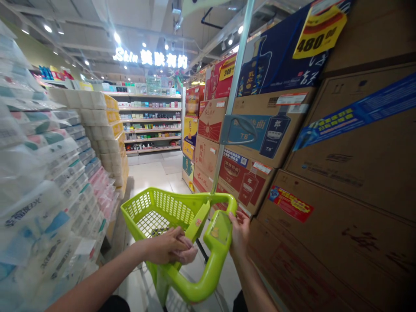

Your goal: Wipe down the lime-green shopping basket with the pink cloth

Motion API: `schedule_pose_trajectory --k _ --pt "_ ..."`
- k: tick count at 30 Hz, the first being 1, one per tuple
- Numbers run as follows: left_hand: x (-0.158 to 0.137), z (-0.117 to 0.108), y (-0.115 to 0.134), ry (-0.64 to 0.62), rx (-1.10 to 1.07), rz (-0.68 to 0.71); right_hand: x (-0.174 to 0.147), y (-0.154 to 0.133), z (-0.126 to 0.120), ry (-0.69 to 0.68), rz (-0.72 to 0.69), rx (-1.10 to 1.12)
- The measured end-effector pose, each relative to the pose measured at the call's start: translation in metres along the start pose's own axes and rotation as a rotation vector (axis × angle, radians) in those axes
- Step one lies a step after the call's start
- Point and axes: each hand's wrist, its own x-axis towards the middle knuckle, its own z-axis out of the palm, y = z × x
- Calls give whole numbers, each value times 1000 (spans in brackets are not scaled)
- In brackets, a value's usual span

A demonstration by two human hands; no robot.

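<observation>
A bright green plastic shopping cart (175,199) with a perforated basket is in front of me. My left hand (167,245) is closed on a crumpled pinkish cloth (187,255) over the basket's near edge. My right hand (239,227) grips the right side of the cart's looped handle (203,288), fingers around its outer edge. Between the hands lies a flat green panel (218,227) fixed to the handle. Partly behind my left hand, a small dark patterned thing (159,232) shows in the basket; its kind is unclear. A grey pole (238,65) with a loop rises beyond the handle.
Stacked cardboard cartons (325,190) stand close on my right. On the left are piles of plastic-wrapped paper packs (48,195) and a yellow-white stack (104,130). A pale tiled aisle (156,171) leads to shelves of small goods (151,118) under a lit sign.
</observation>
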Motion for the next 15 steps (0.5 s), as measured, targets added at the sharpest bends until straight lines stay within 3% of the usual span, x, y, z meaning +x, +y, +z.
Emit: schedule_pose_trajectory --k 3,8,12,15 --pt "11 3 -4 63 45 -40 1 2 2 0 7 12" --pt "82 7 -29 272 185 -160 6 8 9 -20 9 17" --pt "135 -8 -50 311 164 -199 13 14 15 -28 0 12" --pt "152 -16 -57 331 146 -194 21 17 20 -20 -5 9"
